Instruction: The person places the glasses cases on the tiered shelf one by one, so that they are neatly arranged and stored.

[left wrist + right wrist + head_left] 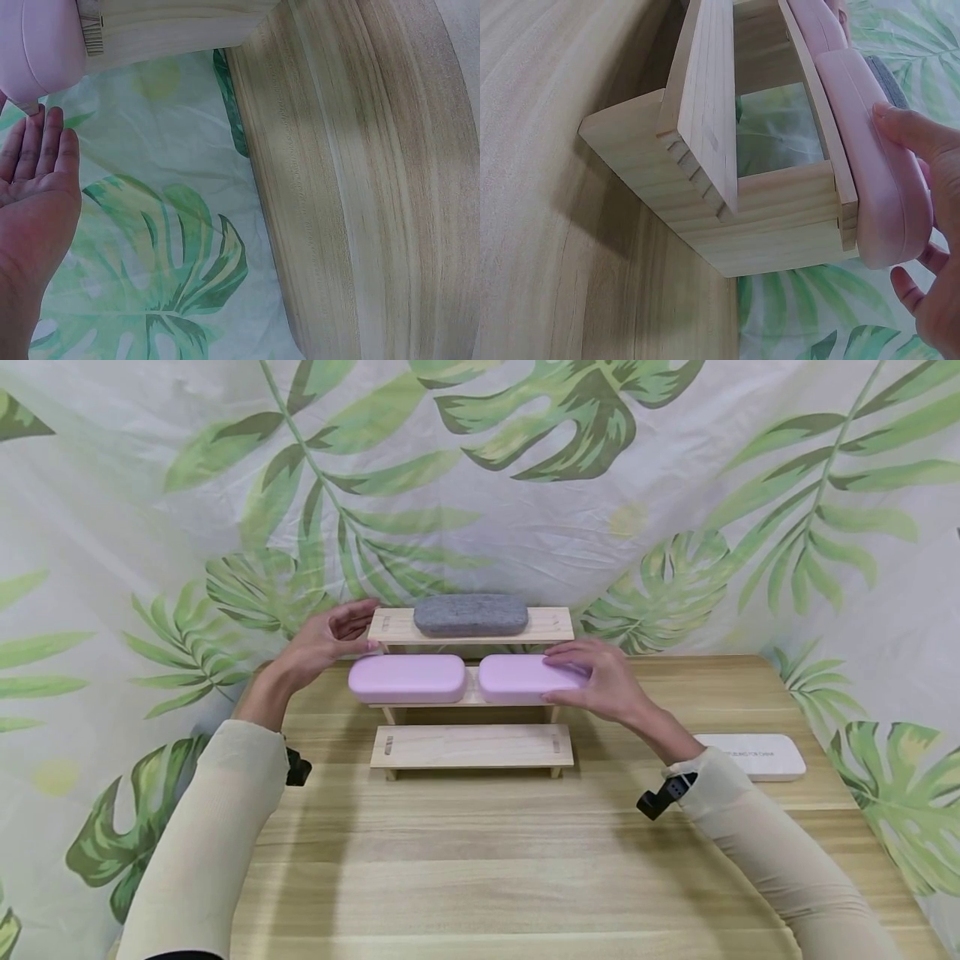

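A three-tier wooden stand (472,747) has a grey fabric glasses case (471,616) lying on its top tier. Side by side along the middle tier are two pink glasses cases, the left pink case (407,678) and the right pink case (513,677). My right hand (606,681) grips the outer end of the right pink case (877,157), thumb on its near side and fingers behind. At the stand's left end is my left hand (318,639), its fingertips close to the top tier; in the left wrist view its fingers (46,150) are extended.
A white case with printed lettering (765,756) lies to the right on the wooden table (480,877), beyond my right wrist. Behind the stand hangs a leaf-patterned cloth (525,527). Both wrists wear dark cameras.
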{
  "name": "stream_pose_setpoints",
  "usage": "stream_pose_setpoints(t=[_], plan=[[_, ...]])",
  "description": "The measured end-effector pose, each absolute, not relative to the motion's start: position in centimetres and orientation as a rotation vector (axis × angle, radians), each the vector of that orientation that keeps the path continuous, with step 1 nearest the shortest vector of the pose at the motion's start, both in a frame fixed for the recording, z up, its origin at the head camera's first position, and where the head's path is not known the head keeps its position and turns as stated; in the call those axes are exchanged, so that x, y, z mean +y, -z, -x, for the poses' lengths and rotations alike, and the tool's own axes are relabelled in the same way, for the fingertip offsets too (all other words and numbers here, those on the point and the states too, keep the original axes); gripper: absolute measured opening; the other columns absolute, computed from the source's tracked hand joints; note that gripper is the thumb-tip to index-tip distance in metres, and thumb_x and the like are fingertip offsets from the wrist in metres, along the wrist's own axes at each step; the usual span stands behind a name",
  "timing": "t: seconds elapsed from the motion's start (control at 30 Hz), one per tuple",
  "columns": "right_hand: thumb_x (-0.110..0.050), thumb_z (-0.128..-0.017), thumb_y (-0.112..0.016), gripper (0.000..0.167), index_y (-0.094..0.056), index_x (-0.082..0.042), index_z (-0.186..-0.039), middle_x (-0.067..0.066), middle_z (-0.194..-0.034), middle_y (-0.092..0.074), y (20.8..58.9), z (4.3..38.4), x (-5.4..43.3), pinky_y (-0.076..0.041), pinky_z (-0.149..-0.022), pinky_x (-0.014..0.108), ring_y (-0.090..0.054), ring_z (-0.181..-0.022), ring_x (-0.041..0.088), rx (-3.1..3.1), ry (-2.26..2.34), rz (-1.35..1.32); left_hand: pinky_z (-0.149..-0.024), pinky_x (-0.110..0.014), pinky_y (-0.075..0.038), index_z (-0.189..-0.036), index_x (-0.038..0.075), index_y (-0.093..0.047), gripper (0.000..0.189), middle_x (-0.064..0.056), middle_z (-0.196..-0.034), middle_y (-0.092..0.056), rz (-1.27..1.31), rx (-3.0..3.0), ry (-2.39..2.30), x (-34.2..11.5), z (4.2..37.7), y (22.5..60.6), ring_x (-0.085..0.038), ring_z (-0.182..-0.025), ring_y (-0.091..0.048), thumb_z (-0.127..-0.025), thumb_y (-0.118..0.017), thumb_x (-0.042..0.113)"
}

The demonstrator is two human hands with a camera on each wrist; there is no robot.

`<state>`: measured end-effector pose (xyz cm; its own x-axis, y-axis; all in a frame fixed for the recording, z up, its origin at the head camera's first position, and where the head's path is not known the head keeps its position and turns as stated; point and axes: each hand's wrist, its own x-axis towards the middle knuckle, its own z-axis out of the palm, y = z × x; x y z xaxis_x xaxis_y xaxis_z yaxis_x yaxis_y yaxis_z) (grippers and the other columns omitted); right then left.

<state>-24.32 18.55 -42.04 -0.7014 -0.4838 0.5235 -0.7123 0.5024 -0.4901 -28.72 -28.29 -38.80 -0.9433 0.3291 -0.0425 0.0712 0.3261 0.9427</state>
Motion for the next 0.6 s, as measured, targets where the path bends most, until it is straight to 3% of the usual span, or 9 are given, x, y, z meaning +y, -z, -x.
stream_pose_setpoints(t=[0.6], plan=[[-0.029, -0.070, -0.101, 0.056, -0.082, -0.008, -0.118, 0.006, -0.125, -0.078, 42.16, 24.44, 18.31, -0.052, -0.100, 0.045, -0.069, -0.118, 0.030, -2.439, -1.001, -0.989, -0.132, -0.043, -0.027, -0.166, 0.015, -0.038, 0.080, -0.008, -0.172, -0.033, -0.337, 2.360, -1.658, -28.34, 28.64, 38.67, -0.025, -0.159, -0.031, -0.098, -0.080, 0.014]])
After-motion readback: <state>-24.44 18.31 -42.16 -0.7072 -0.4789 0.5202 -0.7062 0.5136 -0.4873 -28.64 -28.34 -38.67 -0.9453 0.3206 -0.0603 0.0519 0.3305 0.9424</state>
